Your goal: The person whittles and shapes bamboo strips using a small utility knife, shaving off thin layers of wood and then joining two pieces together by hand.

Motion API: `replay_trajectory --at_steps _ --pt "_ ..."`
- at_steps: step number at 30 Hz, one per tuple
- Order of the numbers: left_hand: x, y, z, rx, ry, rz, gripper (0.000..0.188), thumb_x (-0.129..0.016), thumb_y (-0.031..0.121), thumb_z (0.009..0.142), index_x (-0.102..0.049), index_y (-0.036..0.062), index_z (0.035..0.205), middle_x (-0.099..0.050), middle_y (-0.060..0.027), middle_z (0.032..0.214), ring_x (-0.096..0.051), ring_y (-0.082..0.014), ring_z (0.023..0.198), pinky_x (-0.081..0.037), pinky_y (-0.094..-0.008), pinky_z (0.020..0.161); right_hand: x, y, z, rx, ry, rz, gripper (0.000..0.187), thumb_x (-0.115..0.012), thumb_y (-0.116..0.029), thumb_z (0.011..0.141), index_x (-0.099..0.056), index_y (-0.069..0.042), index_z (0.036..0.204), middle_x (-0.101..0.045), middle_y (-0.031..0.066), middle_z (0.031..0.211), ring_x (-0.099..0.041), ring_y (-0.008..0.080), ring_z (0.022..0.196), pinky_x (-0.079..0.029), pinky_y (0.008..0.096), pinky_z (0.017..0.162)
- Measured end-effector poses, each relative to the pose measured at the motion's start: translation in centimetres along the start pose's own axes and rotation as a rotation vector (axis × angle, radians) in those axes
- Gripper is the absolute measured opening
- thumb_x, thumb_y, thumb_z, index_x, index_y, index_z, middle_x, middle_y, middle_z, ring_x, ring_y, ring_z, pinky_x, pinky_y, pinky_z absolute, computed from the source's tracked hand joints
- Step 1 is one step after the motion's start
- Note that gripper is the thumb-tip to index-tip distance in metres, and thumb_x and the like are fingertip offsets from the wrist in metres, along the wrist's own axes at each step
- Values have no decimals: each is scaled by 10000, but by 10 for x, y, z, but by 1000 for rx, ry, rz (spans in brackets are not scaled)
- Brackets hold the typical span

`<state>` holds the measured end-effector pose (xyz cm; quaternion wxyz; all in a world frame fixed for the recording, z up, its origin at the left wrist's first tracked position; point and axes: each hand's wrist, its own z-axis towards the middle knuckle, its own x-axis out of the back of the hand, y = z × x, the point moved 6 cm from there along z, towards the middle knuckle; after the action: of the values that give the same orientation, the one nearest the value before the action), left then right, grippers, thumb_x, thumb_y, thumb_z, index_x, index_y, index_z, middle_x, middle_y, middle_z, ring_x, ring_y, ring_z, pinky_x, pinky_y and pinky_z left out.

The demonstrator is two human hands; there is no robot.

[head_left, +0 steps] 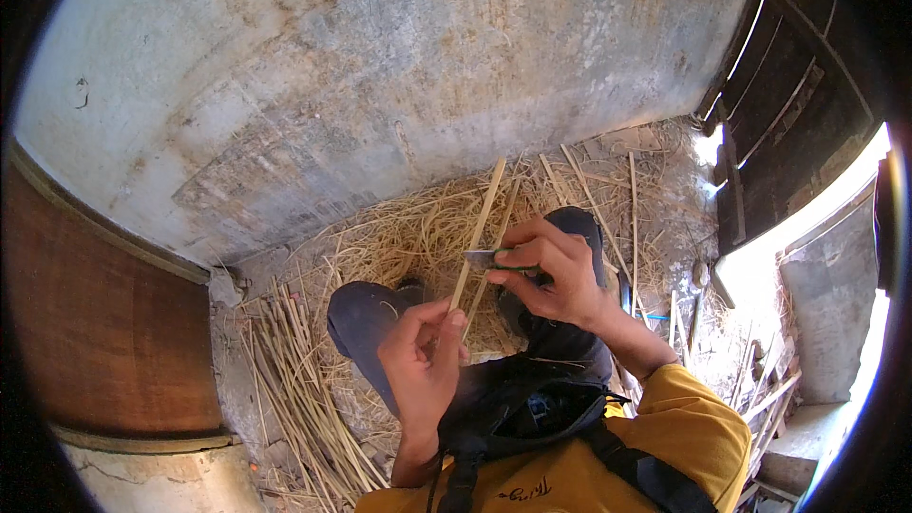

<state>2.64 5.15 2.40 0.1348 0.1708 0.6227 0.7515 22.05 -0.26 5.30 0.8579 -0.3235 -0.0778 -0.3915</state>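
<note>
My left hand [422,350] is closed, pinching the lower part of a flat, pale bamboo strip [485,206] between thumb and fingers. The strip slants up and away toward the wall. My right hand [549,268] grips a small knife; its handle is mostly hidden in the fingers. The knife's short grey blade [480,255] points left and meets or overlaps the strip a little above my left hand; whether it cuts in, I cannot tell. Behind the strip, a second thin strip [510,201] runs nearly alongside.
Curled shavings [404,245] cover the floor between my knees and the stained wall [408,66]. A bundle of long split strips [309,399] lies at left, near a brown wooden panel [114,323]. An open black bag [541,410] rests on my lap. More sticks [634,218] lie at right.
</note>
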Motion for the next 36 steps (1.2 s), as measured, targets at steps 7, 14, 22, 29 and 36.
replay_trajectory --at_steps 7,14,22,29,36 --pt "-5 2 -2 56 18 -50 139 -669 26 977 -657 -65 1082 -698 -103 846 -698 -125 657 -512 -231 467 -5 -4 -4 62 29 -43 242 -886 -134 764 -696 -99 910 -685 62 936 -674 185 628 -494 313 485" --pt "-4 2 -6 56 20 -54 119 -657 20 983 -644 -75 1054 -698 -120 860 -698 -127 657 -520 -233 479 -6 -9 -2 83 67 -60 208 -879 -112 764 -696 -100 861 -681 51 891 -667 177 604 -479 316 458" --pt "-1 2 -11 49 23 -53 105 -651 19 984 -641 -68 1044 -693 -101 805 -667 -103 596 -475 -218 441 -6 -11 -2 87 95 -91 217 -887 -104 751 -700 -103 860 -678 48 859 -659 177 587 -477 315 447" --pt "1 2 -14 54 26 -15 111 -653 22 982 -639 -70 1042 -695 -101 796 -667 -104 596 -471 -218 437 -6 -7 -1 109 115 -101 207 -881 -100 753 -701 -109 856 -686 56 851 -669 190 596 -487 313 455" --pt "8 -1 -17 48 48 6 118 -664 30 977 -641 -65 1044 -689 -93 775 -663 -100 595 -472 -220 435 -9 -4 5 95 96 -118 198 -872 -102 756 -702 -112 857 -702 66 869 -684 205 612 -505 321 463"
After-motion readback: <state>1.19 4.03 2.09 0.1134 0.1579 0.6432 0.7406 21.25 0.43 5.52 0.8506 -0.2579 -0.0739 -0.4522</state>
